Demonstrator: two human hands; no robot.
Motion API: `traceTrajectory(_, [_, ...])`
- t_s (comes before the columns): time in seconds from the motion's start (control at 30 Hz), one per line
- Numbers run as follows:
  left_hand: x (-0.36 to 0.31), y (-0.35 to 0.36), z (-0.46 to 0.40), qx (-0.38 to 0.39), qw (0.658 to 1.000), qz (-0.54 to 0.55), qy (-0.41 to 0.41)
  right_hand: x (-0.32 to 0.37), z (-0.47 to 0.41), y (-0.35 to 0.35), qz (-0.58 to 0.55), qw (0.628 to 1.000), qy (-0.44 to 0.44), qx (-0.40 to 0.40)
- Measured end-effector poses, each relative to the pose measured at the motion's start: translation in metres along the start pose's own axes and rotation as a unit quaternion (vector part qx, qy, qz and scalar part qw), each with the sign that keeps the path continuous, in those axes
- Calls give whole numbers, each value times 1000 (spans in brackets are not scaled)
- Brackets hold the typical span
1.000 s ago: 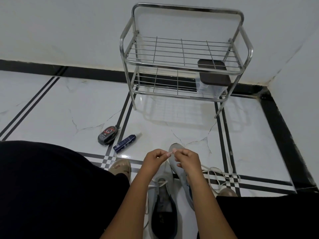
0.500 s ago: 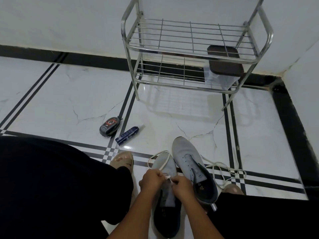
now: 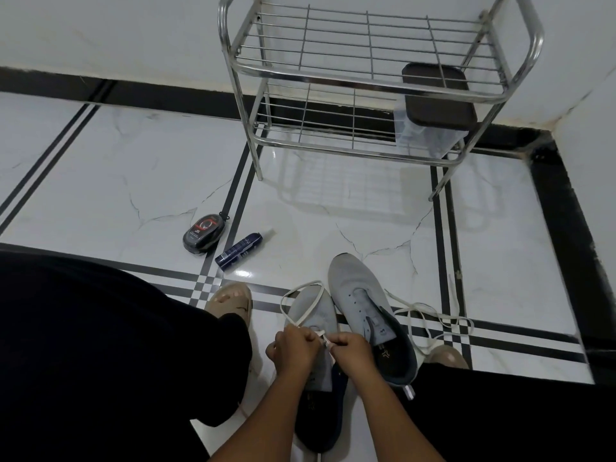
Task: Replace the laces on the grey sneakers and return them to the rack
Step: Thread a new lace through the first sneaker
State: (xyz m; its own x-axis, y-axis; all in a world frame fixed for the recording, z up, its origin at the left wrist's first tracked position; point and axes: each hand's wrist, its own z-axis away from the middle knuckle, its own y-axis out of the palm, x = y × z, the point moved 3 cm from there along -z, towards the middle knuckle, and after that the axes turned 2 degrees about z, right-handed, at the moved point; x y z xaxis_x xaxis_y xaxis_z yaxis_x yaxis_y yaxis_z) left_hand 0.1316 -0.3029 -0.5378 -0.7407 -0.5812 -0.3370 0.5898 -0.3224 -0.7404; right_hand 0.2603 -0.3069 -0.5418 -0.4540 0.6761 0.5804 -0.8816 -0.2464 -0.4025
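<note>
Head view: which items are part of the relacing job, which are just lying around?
In the job:
- left sneaker, under both hands
- right sneaker, no lace in it
- white lace, pinched by left hand and right hand
- loose lace on the floor
- rack

Lying about:
- black polish case
- blue spray bottle
- lidded box on the rack's lower shelf

Floor [image 3: 100,181]: glossy white marble-look tiles, thin black double inlay lines, grey veining. Black border strip [image 3: 566,208] along the base of white walls [image 3: 100,31], which meet in a corner at right. Light dim, soft reflections on tiles.
</note>
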Motion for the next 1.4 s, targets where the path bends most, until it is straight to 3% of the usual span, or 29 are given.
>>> traceTrajectory(0.13, [-6, 2, 1, -13, 998, -19, 58, -9, -6, -1, -58, 997, 46, 0])
traceTrajectory(0.27, [-2, 1, 10, -65, 992, -47, 100, -4, -9, 1, 8, 999, 17, -46])
traceTrajectory(0.37, [10, 0, 19, -117, 992, -1, 44, 7, -2, -5, 54, 994, 2, -90])
traceTrajectory(0.47, [16, -5, 20, -108, 993, 45, -4, 29, 1, -33, -40, 979, 21, -197])
traceTrajectory(0.53, [16, -8, 21, -93, 994, 59, -8, 48, 7, -73, -218, 933, 59, -279])
traceTrajectory(0.6, [17, -9, 23, -76, 993, 83, -22, 69, 25, -121, -371, 842, 40, -389])
traceTrajectory(0.67, [21, -11, 26, -58, 993, 96, -38, 93, 52, -158, -408, 737, -59, -535])
traceTrajectory(0.7, [23, -11, 27, -52, 993, 97, -44, 104, 63, -166, -370, 723, -104, -574])
traceTrajectory(0.73, [24, -11, 29, -43, 993, 95, -47, 110, 66, -165, -315, 742, -133, -576])
traceTrajectory(0.77, [26, -10, 29, -33, 994, 94, -52, 113, 62, -154, -255, 794, -145, -533])
traceTrajectory(0.83, [28, -7, 32, -5, 993, 96, -65, 99, 38, -112, -68, 929, -123, -343])
traceTrajectory(0.87, [28, -6, 33, 12, 992, 99, -72, 85, 26, -84, 38, 969, -109, -219])
traceTrajectory(0.9, [29, -5, 33, 29, 991, 103, -78, 67, 18, -55, 132, 980, -101, -109])
traceTrajectory(0.97, [29, -5, 33, 54, 988, 117, -88, 37, 17, -11, 258, 962, -83, -15])
traceTrajectory(1.03, [30, -7, 33, 58, 986, 128, -94, 17, 22, 8, 293, 953, -68, -24])
traceTrajectory(1.13, [32, -9, 34, 67, 985, 122, -105, 18, 28, -3, 244, 965, -47, -82])
traceTrajectory(1.2, [32, -10, 33, 77, 984, 117, -114, 24, 30, -35, 124, 966, 2, -226])
traceTrajectory(1.27, [31, -11, 32, 93, 982, 112, -119, 27, 34, -67, -9, 930, 52, -363])
traceTrajectory(1.33, [28, -11, 31, 108, 982, 110, -111, 28, 37, -77, -32, 922, 71, -380])
traceTrajectory(1.4, [23, -11, 31, 103, 990, 80, -62, 32, 38, -66, 65, 941, 32, -330])
